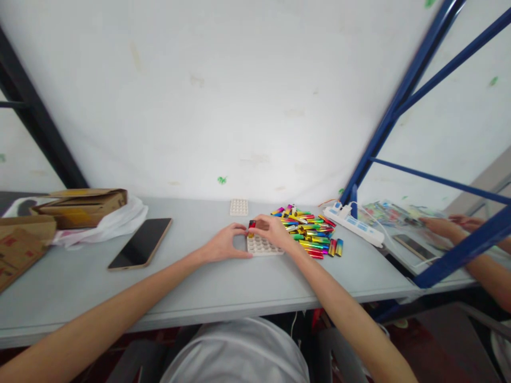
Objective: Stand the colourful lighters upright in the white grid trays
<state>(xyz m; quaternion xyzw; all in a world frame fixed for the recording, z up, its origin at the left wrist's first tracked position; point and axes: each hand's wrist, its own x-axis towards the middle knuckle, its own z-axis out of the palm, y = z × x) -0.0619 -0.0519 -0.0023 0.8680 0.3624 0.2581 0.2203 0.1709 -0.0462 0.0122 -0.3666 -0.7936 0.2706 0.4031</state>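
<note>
A small white tray with rows of round holes lies on the desk in front of me. My left hand curves around its left side, the thumb at the near corner and the fingers by the far corner. With thumb and fingers pinched, my right hand holds a small shiny tube, red and gold with a dark top, over the tray's far left corner. The left fingertips are close to that tube; contact is unclear. Right of the tray lies a heap of shiny tubes in gold, red, green, blue and purple.
Near the wall sits a second white holed piece. A phone lies left, beside cardboard boxes and a plastic bag. Right are a power strip, a blue metal frame and another person's hands.
</note>
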